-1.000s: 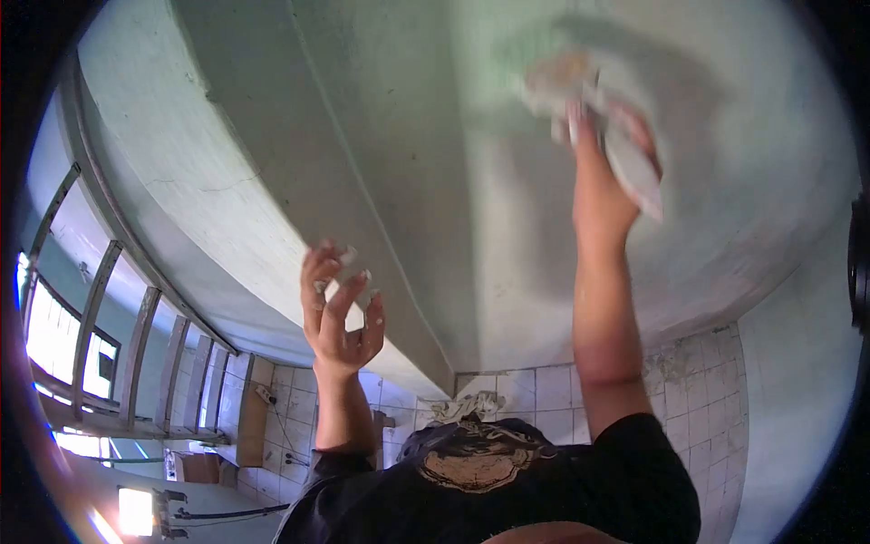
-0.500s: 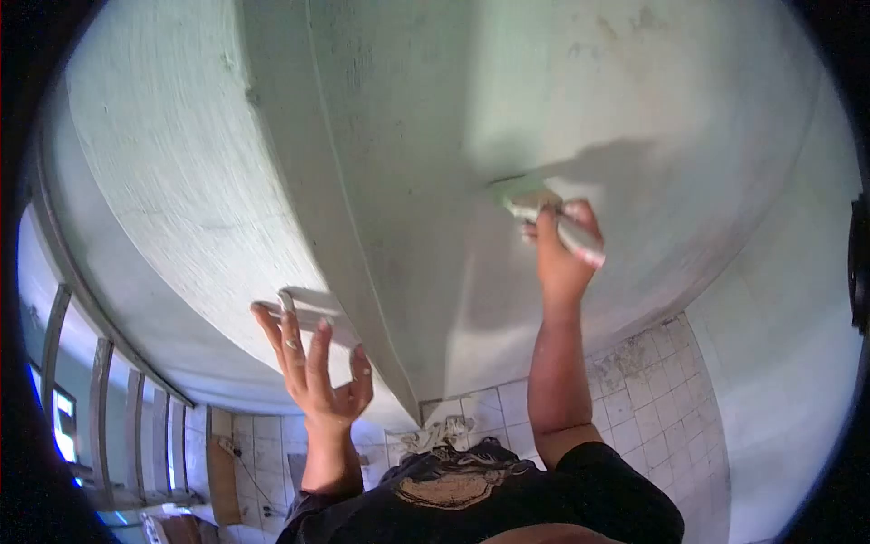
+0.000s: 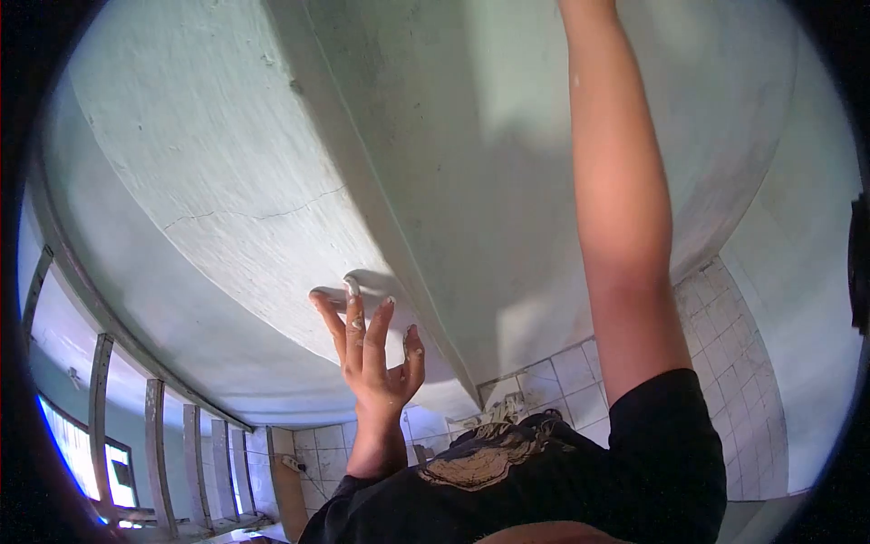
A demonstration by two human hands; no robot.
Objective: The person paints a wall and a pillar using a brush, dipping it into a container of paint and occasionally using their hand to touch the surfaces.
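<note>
My left hand is raised with its fingers spread, the fingertips against the pale, brush-marked face of a projecting wall column. Whitish smears mark its fingers. My right forearm stretches up in front of the smoother greenish-white wall beside the column. The right hand lies beyond the top edge of the view, so whatever it holds is hidden. A soft shadow falls on the wall left of that forearm.
A thin crack crosses the column. Left stands a barred wooden railing, with a bright window behind. White floor tiles and a crumpled cloth show below. Another wall closes the right side.
My right hand has moved up out of view with the wide-headed, pale-handled tool it held against the wall. My left hand keeps its spread pose. The view has shifted, bringing more railing into sight.
</note>
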